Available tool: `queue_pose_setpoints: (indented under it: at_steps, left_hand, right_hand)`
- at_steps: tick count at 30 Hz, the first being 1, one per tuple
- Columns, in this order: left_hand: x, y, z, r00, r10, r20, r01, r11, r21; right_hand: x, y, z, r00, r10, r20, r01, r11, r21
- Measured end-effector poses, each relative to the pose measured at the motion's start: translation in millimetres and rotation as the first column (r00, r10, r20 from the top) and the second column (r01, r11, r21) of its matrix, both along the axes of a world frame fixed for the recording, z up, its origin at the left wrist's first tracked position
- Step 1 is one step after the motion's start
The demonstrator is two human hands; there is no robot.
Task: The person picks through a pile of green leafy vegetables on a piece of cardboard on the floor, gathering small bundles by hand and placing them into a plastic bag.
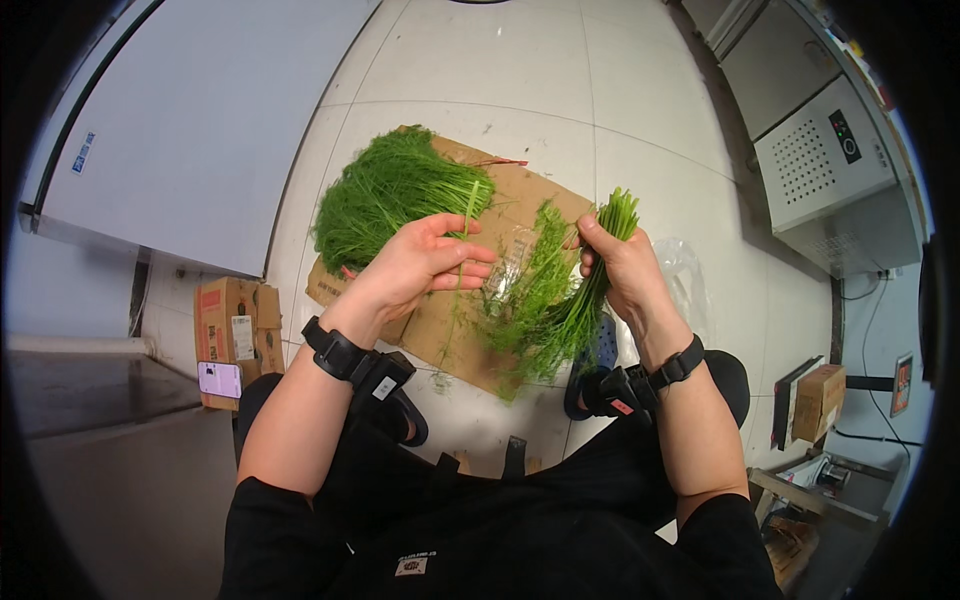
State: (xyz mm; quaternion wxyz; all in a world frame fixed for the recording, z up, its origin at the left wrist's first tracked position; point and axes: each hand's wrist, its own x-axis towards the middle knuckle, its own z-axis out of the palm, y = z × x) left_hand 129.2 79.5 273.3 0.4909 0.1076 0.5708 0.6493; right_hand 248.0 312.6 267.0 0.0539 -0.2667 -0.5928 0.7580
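Note:
My right hand [619, 251] grips a bunch of feathery green herb [577, 322], dill or fennel by its look. The cut stem ends point up past my thumb, and the fronds hang down towards me. In my left hand [439, 259] is a single pale green stem [472, 201], with my other fingers spread apart. Thin fronds trail from it below the hand. Beyond my left hand a large heap of the same herb [382, 195] lies on flattened cardboard [551, 191], its stems towards the right. Paler fronds [541, 259] lie between my hands.
A clear plastic bag [681, 274] lies on the tiled floor [660, 142] beyond my right wrist. White appliance [187, 112] walls the left side; a metal cabinet [832, 165] stands at right. A carton [236, 319] and a phone [220, 380] are at left.

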Motion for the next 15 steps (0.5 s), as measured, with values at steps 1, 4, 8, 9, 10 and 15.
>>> queue_pose_setpoints:
  at_steps: [1, 4, 8, 9, 10, 15]
  left_hand:
    - [2, 1, 2, 1.0, -0.002, 0.005, 0.002, 1.0, -0.01]
    - [3, 3, 1, 1.0, -0.014, 0.024, 0.015, 1.0, -0.027]
    - [4, 6, -7, 0.999, -0.041, 0.023, 0.042, 0.998, -0.047]
    - [5, 7, -8, 0.998, -0.058, 0.027, 0.059, 0.997, -0.047]
    - [6, 9, -9, 0.997, -0.074, 0.031, 0.076, 0.996, -0.047]
    - [14, 16, -17, 0.991, -0.135, -0.008, 0.133, 0.986, -0.1]
  right_hand:
    - [0, -1, 0, 1.0, 0.013, 0.002, -0.013, 1.0, 0.0]
    - [0, -9, 3, 0.998, 0.056, 0.023, -0.056, 0.998, 0.004]
    - [-2, -22, 0, 0.983, 0.177, 0.055, -0.179, 0.983, 0.032]
    - [-2, -25, -2, 0.98, 0.189, 0.053, -0.191, 0.981, 0.038]
    - [-3, -27, -4, 0.978, 0.201, 0.052, -0.204, 0.978, 0.045]
    - [-6, -39, -13, 0.983, 0.179, 0.04, -0.181, 0.982, 0.043]
